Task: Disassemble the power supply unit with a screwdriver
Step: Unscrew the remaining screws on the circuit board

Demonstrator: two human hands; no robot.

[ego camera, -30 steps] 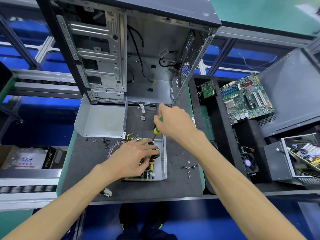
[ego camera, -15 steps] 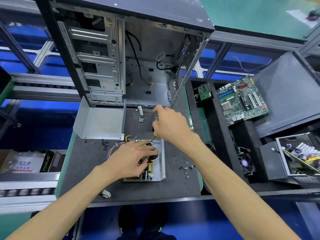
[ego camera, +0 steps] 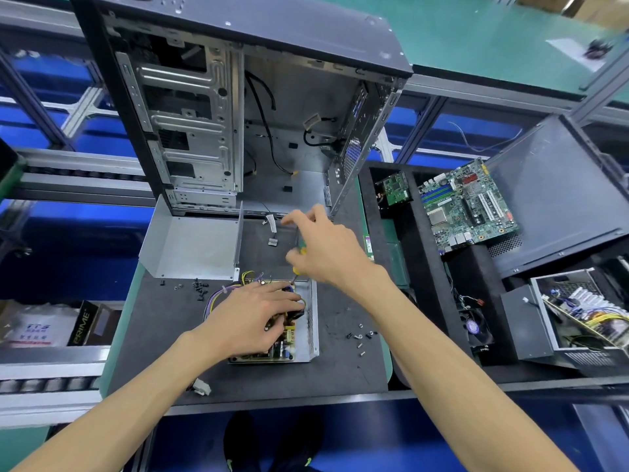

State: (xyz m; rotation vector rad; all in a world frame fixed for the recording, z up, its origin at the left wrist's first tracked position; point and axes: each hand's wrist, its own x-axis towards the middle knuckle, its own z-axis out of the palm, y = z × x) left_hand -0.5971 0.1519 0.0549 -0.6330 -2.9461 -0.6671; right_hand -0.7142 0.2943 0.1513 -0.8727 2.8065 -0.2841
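Note:
The opened power supply unit (ego camera: 311, 321), a grey metal tray with a circuit board inside, lies on the dark mat in the middle. My left hand (ego camera: 252, 318) rests on the board with its fingers curled over the components. My right hand (ego camera: 323, 247) grips the green and yellow handle of a screwdriver (ego camera: 299, 258), held nearly upright with its tip down at the unit's far edge. The unit's removed metal cover (ego camera: 194, 245) lies to the far left of it. A bundle of purple and yellow wires (ego camera: 221, 292) spills from the unit's left side.
An empty computer case (ego camera: 238, 107) stands open just behind the mat. Loose screws (ego camera: 359, 337) lie right of the unit and several more screws (ego camera: 199, 287) left of it. Black bins at right hold a motherboard (ego camera: 466, 206), a fan (ego camera: 474, 327) and another power supply (ego camera: 585, 311).
My right hand has shifted slightly on the screwdriver handle while the tip stays at the unit's far edge. My left hand stays on the board. The camera view has tilted a little.

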